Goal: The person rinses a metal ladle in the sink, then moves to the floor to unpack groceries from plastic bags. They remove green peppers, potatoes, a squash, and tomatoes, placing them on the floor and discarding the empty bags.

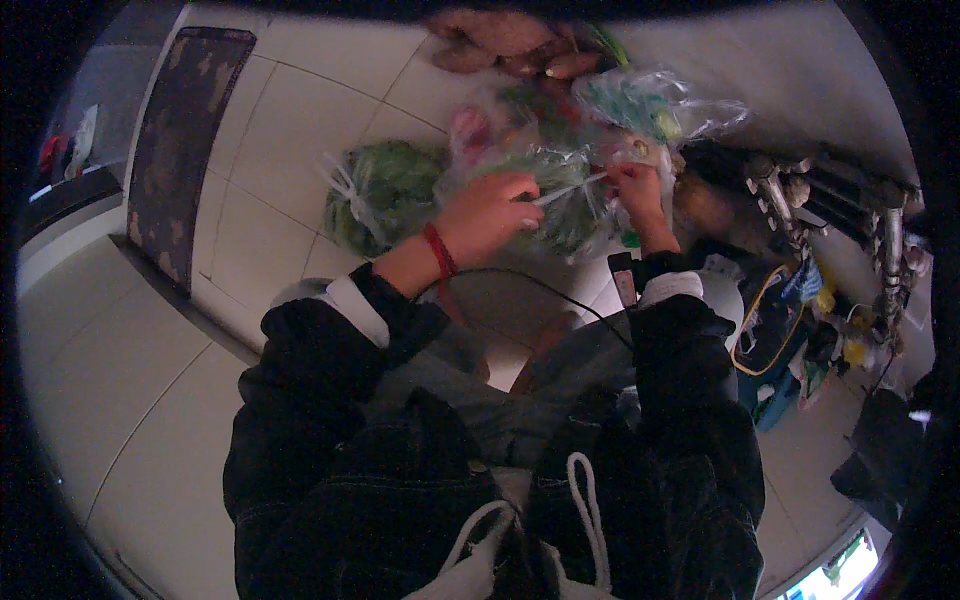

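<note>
Between my two hands a whitish twisted strand of a clear plastic bag (pixel 566 221) is pulled tight. My left hand (pixel 487 214), with a red cord on the wrist, grips one end of it. The other end is pinched in the fingers of my right hand (pixel 637 193). Green leafy vegetables show through the bag, which rests low in front of me. Left of it sits a knotted plastic bag of greens (pixel 390 195). Beyond my hands lies another clear bag (pixel 637 105) with something green inside. A pink-red item (pixel 472 127) in plastic is blurred.
Brown root vegetables (pixel 510 41) are heaped on the tiled floor (pixel 315 112) at the far side. To the right stand a metal rack (pixel 780 195) and a dark bag with a yellow handle (pixel 765 330). A patterned mat (pixel 191 150) lies at left. A black cable (pixel 525 277) crosses between my arms.
</note>
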`<action>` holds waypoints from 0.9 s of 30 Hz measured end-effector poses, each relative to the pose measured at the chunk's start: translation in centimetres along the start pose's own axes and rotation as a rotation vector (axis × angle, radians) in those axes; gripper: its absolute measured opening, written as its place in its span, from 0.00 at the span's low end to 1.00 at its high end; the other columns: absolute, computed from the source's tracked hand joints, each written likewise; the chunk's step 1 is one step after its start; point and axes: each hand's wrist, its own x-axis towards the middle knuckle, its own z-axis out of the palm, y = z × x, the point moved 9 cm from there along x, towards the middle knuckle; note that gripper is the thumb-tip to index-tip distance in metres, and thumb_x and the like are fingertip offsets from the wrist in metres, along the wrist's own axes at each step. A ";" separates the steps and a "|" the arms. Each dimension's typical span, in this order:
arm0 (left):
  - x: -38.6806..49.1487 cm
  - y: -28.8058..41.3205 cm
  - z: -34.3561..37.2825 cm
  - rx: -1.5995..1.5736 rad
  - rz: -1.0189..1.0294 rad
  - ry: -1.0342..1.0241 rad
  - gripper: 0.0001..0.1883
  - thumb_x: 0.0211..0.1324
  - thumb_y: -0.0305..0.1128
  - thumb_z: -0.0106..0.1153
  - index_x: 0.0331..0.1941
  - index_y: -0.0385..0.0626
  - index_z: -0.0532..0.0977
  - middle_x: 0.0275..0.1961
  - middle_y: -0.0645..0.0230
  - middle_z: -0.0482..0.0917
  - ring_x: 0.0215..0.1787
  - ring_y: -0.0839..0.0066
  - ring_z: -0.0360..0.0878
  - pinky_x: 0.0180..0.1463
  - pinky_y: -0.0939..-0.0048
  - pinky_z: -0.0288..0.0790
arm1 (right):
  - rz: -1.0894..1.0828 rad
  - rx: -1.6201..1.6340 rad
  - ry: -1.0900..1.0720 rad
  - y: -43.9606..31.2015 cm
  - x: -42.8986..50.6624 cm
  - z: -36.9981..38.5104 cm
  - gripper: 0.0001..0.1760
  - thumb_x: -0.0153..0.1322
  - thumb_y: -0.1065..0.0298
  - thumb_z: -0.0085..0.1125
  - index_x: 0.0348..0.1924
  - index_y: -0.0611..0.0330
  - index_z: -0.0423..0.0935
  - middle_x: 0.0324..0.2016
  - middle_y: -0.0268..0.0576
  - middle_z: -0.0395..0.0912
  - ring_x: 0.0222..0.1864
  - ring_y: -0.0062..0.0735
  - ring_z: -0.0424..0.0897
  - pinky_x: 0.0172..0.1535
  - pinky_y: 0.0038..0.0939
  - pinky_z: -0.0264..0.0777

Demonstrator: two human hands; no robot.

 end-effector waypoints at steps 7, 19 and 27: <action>-0.6 1.3 -0.1 0.356 0.079 -0.041 0.05 0.46 0.33 0.53 0.28 0.56 0.77 0.34 0.77 0.75 0.47 0.73 0.70 0.50 0.65 0.64 | 0.060 -0.059 0.023 2.3 0.8 -1.2 0.16 0.67 0.58 0.57 0.32 0.65 0.81 0.22 0.39 0.80 0.23 0.23 0.78 0.27 0.24 0.71; -1.1 2.0 -2.8 -0.014 -0.010 0.009 0.08 0.51 0.39 0.54 0.27 0.51 0.79 0.32 0.73 0.78 0.46 0.66 0.70 0.48 0.64 0.65 | -0.560 0.022 -0.217 -14.5 -10.4 0.5 0.25 0.60 0.59 0.66 0.45 0.64 0.74 0.38 0.46 0.79 0.37 0.34 0.78 0.38 0.30 0.72; 0.3 0.0 -6.0 -0.195 -0.120 0.092 0.08 0.57 0.34 0.51 0.28 0.47 0.78 0.34 0.67 0.77 0.45 0.66 0.72 0.51 0.65 0.66 | -0.634 -0.378 -0.288 -19.1 -13.2 4.2 0.30 0.53 0.53 0.70 0.44 0.58 0.72 0.36 0.48 0.76 0.38 0.48 0.76 0.38 0.38 0.71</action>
